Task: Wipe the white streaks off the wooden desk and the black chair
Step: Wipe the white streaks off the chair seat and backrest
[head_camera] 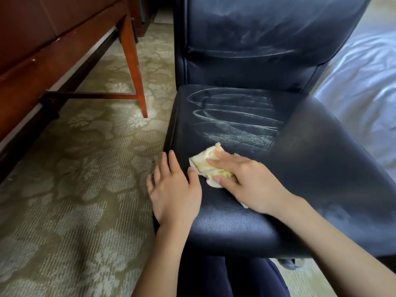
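Right hand [252, 181] lies flat on a pale yellow cloth [203, 168], fingers spread and pressing it into the front of the seat of the black chair [321, 168]. It is not clamped round the cloth. Left hand [173, 187] rests beside it on the seat's front-left corner, fingers straight, holding nothing, thumb just beside the cloth.

White streaks [233, 116] loop across the middle and back of the seat, beyond the cloth and not yet reached. The backrest [246, 48] carries a fainter white haze and arcs. The wooden surface [42, 50] stands to the left over patterned carpet [75, 168]. Only its front and legs show, so I cannot tell the state of its top.

Risks, as judged from here:
- The cloth is bunched, with little of it in contact, so a stroke may smear the streaks into a wider haze instead of lifting them.
- With no grip on the cloth, it could slide out from under the palm on the smooth seat.
- The chair could shift on a hard push — the left hand seems to be the only brace.
- Loosened white dust could drop onto the carpet or drift toward the bed [364, 82] just to the right.
- The backrest haze is faint — easy to miss.
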The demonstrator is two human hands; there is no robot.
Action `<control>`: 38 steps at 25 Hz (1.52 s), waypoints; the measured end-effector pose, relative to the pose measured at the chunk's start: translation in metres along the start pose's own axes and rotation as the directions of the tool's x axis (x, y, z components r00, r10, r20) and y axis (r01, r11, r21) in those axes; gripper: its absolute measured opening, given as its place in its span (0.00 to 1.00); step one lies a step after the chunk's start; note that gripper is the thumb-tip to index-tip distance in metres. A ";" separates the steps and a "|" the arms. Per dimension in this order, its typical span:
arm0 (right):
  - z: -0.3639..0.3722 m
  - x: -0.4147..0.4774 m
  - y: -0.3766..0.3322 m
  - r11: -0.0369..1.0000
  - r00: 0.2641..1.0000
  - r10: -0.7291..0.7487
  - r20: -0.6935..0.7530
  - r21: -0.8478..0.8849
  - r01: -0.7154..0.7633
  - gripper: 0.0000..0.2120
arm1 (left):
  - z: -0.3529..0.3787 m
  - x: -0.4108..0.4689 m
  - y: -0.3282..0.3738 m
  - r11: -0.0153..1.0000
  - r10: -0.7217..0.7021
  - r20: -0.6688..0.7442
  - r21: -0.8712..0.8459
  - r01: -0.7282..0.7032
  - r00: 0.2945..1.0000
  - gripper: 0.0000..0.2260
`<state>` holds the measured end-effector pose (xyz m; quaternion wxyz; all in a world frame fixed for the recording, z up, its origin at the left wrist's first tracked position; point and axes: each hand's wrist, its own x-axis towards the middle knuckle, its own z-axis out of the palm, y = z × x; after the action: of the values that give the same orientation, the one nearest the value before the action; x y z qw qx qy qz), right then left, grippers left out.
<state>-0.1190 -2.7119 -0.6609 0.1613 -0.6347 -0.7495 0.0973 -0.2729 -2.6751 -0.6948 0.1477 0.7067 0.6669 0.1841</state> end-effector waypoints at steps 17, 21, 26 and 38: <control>0.002 0.126 0.002 0.982 0.992 0.096 0.087 -0.170 -0.080 0.18 | 0.002 -0.001 0.004 0.999 0.023 -0.057 0.028 -0.021 0.998 0.36; 0.011 0.155 0.004 0.955 0.990 0.128 0.067 -0.278 -0.104 0.18 | 0.000 0.002 0.003 0.999 0.031 -0.074 0.012 -0.030 0.997 0.38; 0.009 0.118 0.007 0.976 0.998 0.029 0.052 -0.219 -0.017 0.18 | -0.003 0.017 -0.007 0.999 0.036 -0.018 -0.001 -0.036 0.999 0.27; -0.016 -0.026 0.027 0.922 0.985 -0.166 0.053 -0.346 0.174 0.19 | -0.013 0.056 -0.002 0.975 0.072 -0.057 0.213 -0.059 0.996 0.23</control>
<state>-0.0843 -2.7340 -0.6587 0.0454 -0.5847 -0.8088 -0.0442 -0.2787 -2.6195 -0.6803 0.0445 0.7338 0.6633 0.1397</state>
